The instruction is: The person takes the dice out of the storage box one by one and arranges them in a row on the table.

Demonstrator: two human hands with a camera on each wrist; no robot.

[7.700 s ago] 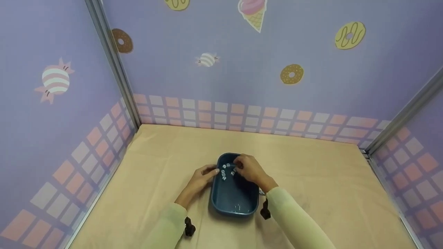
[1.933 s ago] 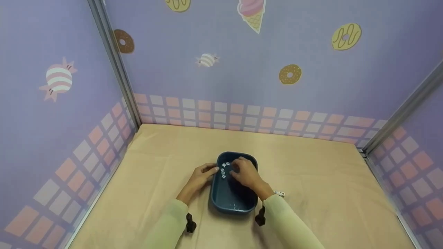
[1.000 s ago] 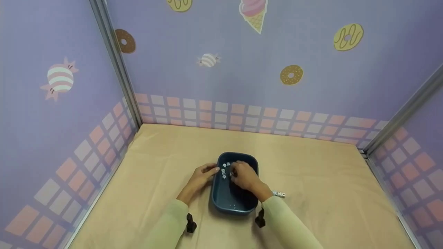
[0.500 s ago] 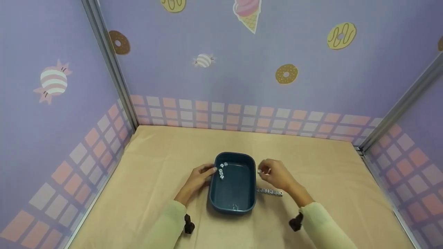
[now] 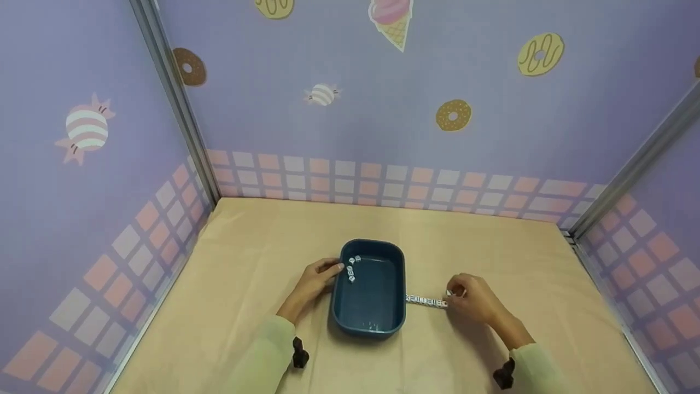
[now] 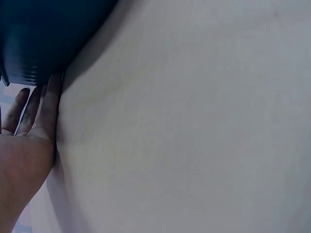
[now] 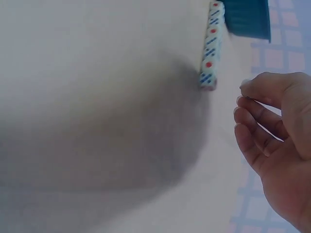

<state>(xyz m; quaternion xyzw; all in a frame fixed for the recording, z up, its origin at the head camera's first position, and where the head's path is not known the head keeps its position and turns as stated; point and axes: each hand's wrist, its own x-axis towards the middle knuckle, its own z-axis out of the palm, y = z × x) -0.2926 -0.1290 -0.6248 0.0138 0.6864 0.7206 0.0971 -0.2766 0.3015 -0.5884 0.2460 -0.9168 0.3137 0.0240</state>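
A dark blue tray (image 5: 369,323) stands on the cloth, with several small white dice (image 5: 351,270) at its far left inside. My left hand (image 5: 314,282) rests at the tray's left side, thumb at the rim; the left wrist view shows its straight fingers (image 6: 48,109) against the outer wall. From the tray's right side runs a straight row of dice (image 5: 426,301), with red and blue pips in the right wrist view. My right hand (image 5: 476,300) is at the outer end of this row, pinching a white die (image 5: 449,293) between thumb and fingertips, mostly hidden.
A beige cloth (image 5: 273,235) covers the table. Purple walls with painted sweets (image 5: 322,94) enclose the back and both sides, with metal posts (image 5: 175,104) at the corners.
The right hand was picking among the dice inside the tray, then came out over the right rim with a die. It is now at the row's outer end. The left hand has stayed put.
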